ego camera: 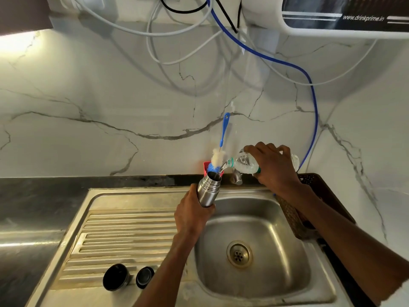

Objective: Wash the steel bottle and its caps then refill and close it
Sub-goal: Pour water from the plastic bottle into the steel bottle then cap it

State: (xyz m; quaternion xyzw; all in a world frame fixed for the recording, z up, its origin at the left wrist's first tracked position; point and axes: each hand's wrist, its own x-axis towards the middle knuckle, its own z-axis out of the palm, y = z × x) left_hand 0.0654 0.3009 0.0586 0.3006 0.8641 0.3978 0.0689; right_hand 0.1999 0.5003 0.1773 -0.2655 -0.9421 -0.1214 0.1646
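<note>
My left hand [192, 214] is gripping the steel bottle [208, 189] by its lower part, holding it tilted over the back edge of the sink [254, 220]. My right hand [273, 165] is clamping a plastic bottle [242, 162], tipped almost flat, and water is running from its mouth into the steel bottle. The two caps [116, 276] are lying side by side on the drainboard [124, 227], near my left forearm.
</note>
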